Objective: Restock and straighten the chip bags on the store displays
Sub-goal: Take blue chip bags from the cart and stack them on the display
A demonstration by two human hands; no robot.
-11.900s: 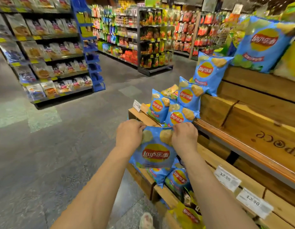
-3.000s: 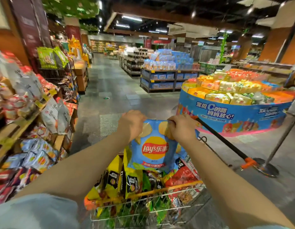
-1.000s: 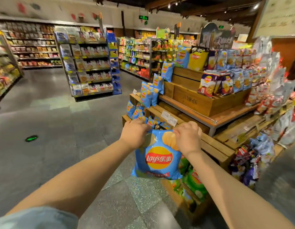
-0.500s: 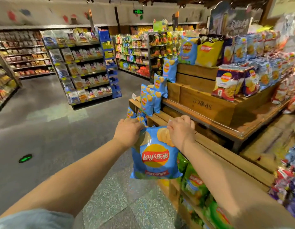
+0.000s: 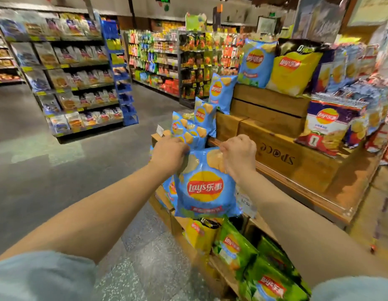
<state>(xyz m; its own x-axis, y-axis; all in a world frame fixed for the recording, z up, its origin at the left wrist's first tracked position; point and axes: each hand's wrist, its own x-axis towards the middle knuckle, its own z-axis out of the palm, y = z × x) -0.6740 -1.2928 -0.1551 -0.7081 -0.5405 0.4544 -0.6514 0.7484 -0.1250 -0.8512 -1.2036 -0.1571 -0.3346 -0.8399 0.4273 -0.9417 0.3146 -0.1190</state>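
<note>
A light-blue foil chip bag (image 5: 205, 187) is gripped at its top corners by the left hand (image 5: 169, 154) and right hand (image 5: 238, 157), fingers curled tight, and is held up beside the tiered wooden crate display (image 5: 282, 153).

Open floor (image 5: 64, 177) left, wooden display (image 5: 275, 153) (stacked blue bags (image 5: 189, 131) ahead) blocking right
</note>
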